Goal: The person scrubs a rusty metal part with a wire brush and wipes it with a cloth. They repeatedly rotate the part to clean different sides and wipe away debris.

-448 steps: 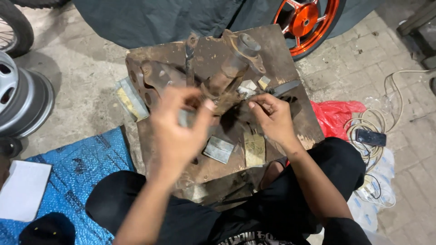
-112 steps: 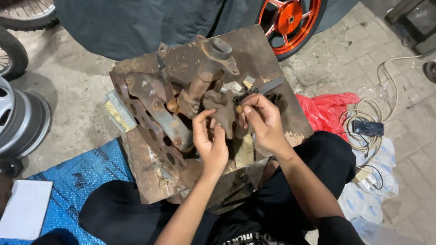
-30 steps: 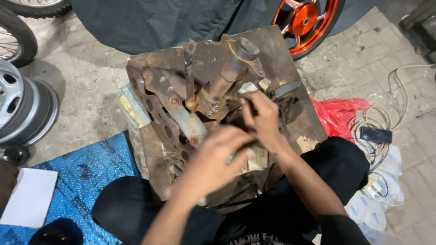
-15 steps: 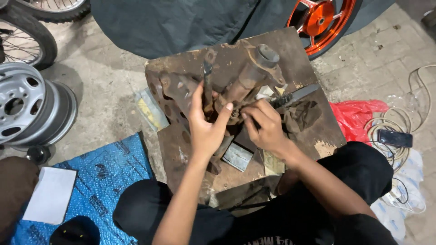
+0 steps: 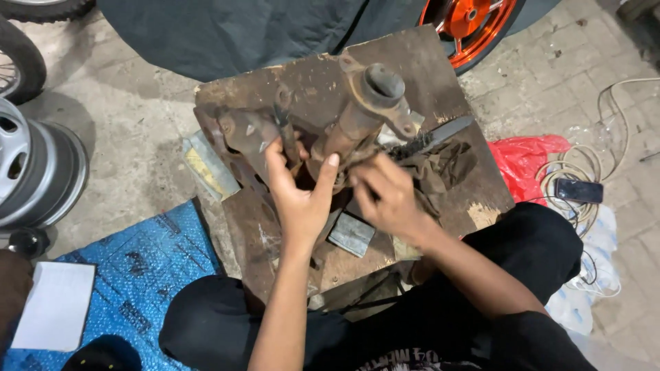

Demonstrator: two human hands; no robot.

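A rusty metal machine part [image 5: 357, 117] with a thick tube and a flanged plate rests on a worn wooden board [image 5: 412, 62] in front of my knees. My left hand [image 5: 299, 196] grips the lower end of that part, fingers wrapped over its rusty edge. My right hand [image 5: 388, 196] is closed just right of it, on something small I cannot make out. A dark wire brush [image 5: 430, 141] lies on the board beside my right hand, next to a dirty rag [image 5: 447, 168].
A small grey metal block [image 5: 352, 235] lies on the board near my wrists. An orange wheel [image 5: 467, 20] and dark cover [image 5: 227, 34] stand behind. A silver rim [image 5: 34, 172] is left, blue sheet [image 5: 130, 275] with white paper [image 5: 51, 306] lower left, red bag [image 5: 526, 158], cables and phone [image 5: 579, 190] right.
My left hand has settled onto the lower end of the rusty part and holds it. My right hand stays closed beside it. The view has shifted closer.
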